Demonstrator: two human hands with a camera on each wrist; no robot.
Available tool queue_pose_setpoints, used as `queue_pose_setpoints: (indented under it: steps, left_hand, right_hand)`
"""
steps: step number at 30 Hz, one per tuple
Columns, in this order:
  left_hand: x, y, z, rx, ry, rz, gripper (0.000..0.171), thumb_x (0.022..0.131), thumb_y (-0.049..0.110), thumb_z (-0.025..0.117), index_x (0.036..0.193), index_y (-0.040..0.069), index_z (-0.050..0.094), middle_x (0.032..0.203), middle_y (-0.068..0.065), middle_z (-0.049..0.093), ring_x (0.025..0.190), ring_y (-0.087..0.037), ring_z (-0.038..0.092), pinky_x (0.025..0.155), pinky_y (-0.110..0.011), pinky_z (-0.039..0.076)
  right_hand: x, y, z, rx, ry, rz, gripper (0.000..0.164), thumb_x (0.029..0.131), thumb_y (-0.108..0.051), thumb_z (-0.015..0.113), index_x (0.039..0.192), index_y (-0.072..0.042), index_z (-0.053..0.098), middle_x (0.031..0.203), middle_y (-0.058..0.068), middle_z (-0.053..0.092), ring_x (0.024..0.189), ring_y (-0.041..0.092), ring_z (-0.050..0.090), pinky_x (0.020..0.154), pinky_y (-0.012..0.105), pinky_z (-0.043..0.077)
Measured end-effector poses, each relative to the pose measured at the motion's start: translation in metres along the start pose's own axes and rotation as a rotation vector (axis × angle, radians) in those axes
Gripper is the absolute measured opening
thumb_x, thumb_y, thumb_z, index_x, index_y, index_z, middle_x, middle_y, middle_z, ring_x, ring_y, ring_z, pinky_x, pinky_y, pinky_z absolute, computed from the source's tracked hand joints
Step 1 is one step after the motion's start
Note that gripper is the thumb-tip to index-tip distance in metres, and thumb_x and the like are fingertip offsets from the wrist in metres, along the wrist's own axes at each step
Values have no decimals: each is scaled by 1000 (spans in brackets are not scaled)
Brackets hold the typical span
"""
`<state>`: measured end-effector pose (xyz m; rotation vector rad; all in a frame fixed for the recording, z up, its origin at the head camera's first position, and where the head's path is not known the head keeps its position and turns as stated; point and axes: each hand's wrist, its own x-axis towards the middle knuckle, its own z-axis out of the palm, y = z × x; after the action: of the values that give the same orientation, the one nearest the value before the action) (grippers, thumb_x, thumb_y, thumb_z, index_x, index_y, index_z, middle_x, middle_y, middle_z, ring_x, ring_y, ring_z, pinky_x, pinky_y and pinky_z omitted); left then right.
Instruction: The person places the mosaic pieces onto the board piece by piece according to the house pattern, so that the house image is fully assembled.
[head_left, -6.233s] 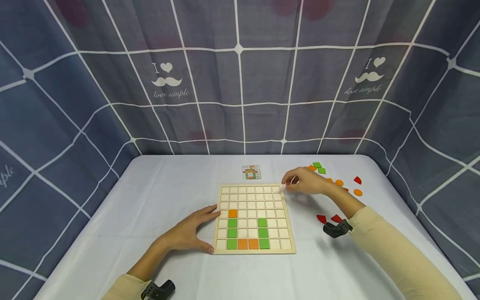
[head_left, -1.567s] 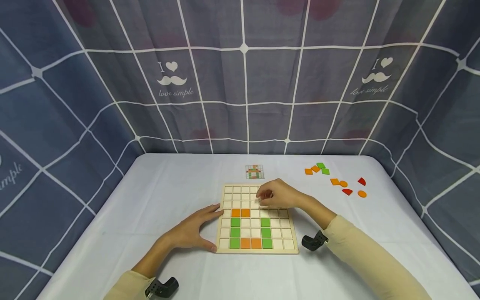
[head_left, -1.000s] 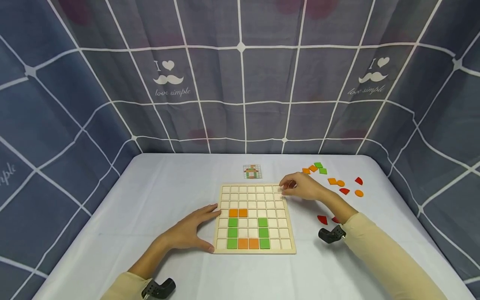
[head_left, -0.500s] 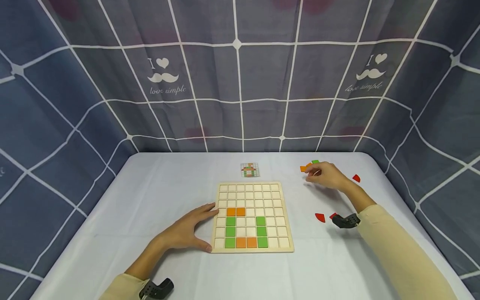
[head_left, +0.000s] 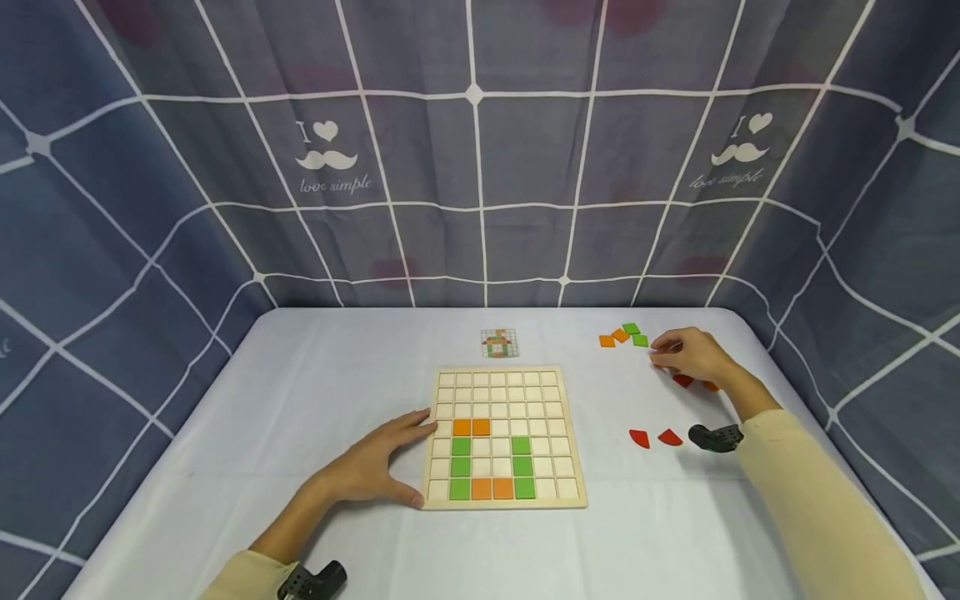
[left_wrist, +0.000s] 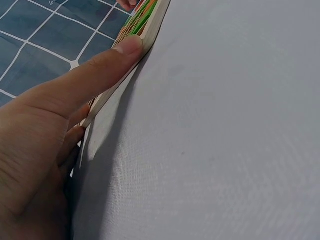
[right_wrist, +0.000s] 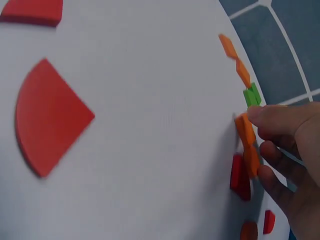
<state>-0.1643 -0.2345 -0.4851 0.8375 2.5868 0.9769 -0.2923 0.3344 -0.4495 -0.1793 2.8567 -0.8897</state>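
Observation:
A wooden grid board [head_left: 551, 446] lies on the table with several green tiles [head_left: 461, 467] and orange tiles [head_left: 492, 489] set in its cells. My left hand [head_left: 375, 460] rests at the board's left edge, fingers spread. In the left wrist view its thumb [left_wrist: 131, 46] presses the rim. Off to the board's right, my right hand [head_left: 696, 354] pinches an orange square tile [right_wrist: 244, 129] low over the cloth, its thumb tip at the tile's edge. An orange round piece [right_wrist: 251, 162] and a red quarter-round piece [right_wrist: 240, 177] lie right beside these fingers.
A small printed pattern card [head_left: 498, 342] lies beyond the board. Loose orange squares [head_left: 607, 341] and green squares [head_left: 640, 340] are grouped at the back right. Two red quarter-round pieces [head_left: 670, 437] lie nearer, close to the right wrist. A checked curtain [head_left: 525, 242] encloses the table.
An orange tile has been added beside the first in the upper orange row. My right hand has moved from over the board rightward to the loose pieces. The left hand stays at the board.

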Motion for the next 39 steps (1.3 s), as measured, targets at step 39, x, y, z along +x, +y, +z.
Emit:
queue_pose_setpoints:
  steps: [39]
  left_hand:
    - [0,3,1,3,-4,-21,112,66,61,92,158,17,46,167,-3,29,152,-36,24,118,-62,25]
  right_hand:
    - [7,-59,15,29,-154,-221,14,92,-10,78,104,-4,74,97,3,70,90,23,62,78,35,53]
